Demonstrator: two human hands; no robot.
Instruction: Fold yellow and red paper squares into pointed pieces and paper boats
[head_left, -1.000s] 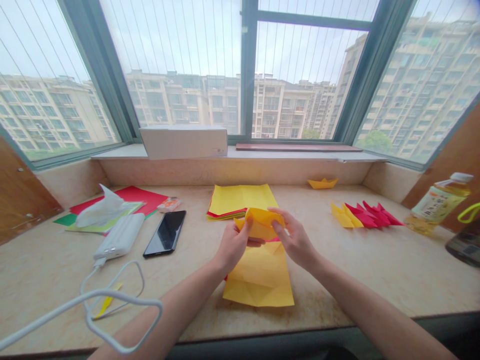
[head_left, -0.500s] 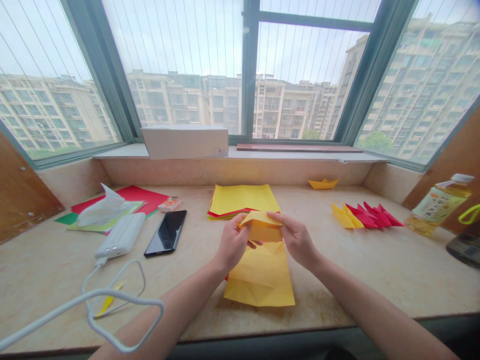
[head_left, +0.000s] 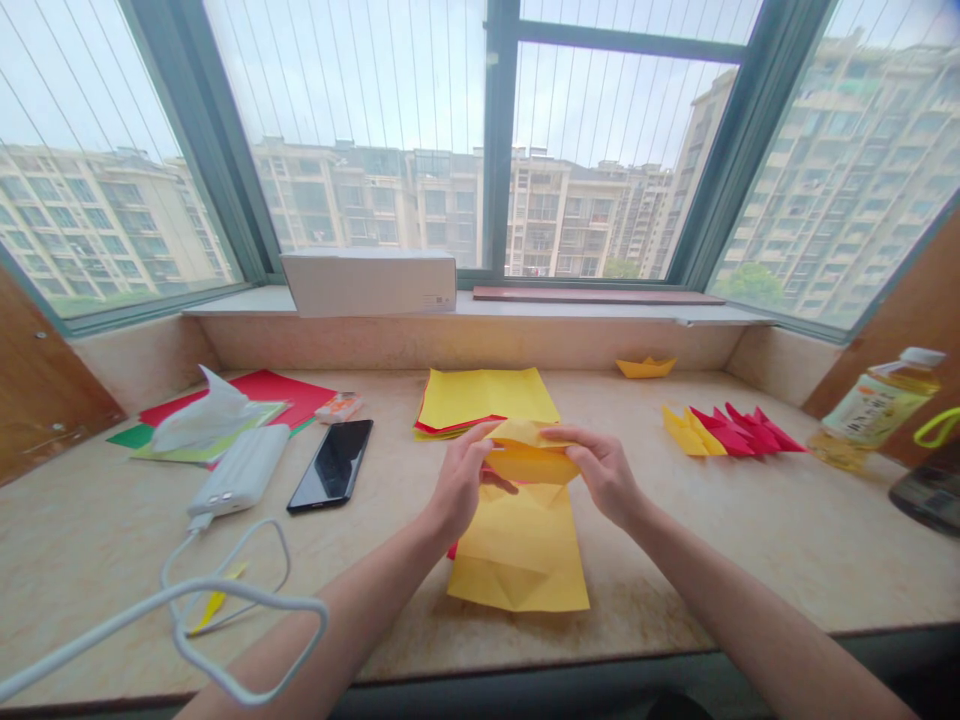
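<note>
Hands close together, forearms angled inward, folded yellow paper in both grips.

The folded piece is matt, creased paper (the sheet likewise); the phone looks smooth and glossy, the bottle clear plastic, the tabletop smooth, mottled, stone-like.

The marbled counter bears a paper stack, black phone, paper boat and bottle.

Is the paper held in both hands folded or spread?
Folded. The paper, gripped by left hand and right hand, shows overlapping layers.
</note>
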